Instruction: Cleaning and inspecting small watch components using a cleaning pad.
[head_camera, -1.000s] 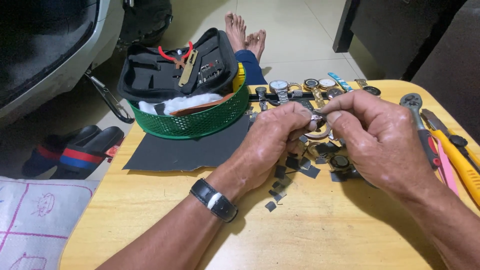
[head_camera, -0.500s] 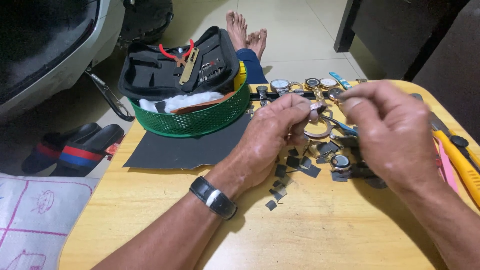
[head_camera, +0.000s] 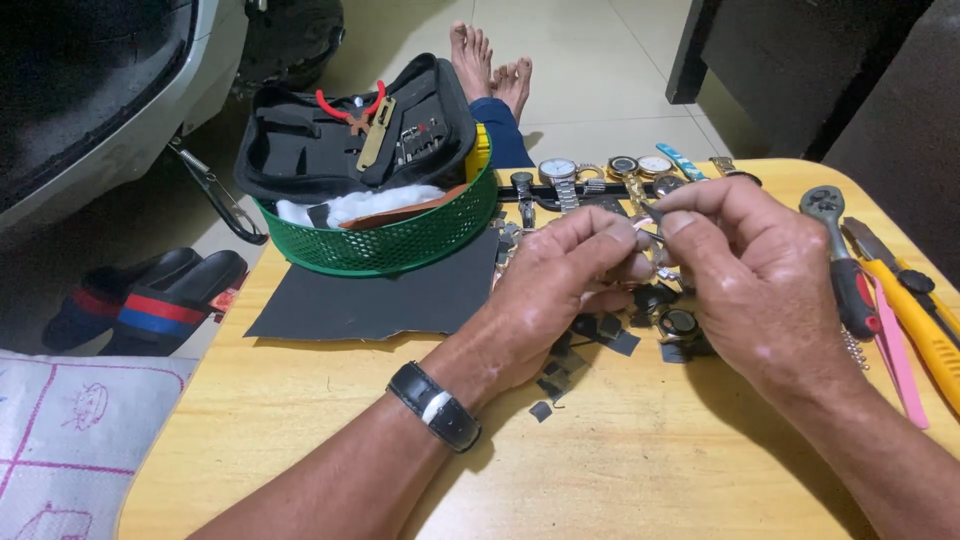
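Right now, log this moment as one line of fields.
left hand: pinching small watch part | right hand: pinching same part | below: dark cut scraps | left: green basket | surface: wooden table

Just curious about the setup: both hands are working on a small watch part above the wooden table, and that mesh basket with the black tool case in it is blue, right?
Not quite: the head view shows the mesh basket is green, not blue. The rest holds: the black tool case sits in it, and the left hand and right hand pinch a small watch part above the wooden table.

Two sandals (head_camera: 140, 300), one green basket (head_camera: 400, 240), one ratchet (head_camera: 840, 250)
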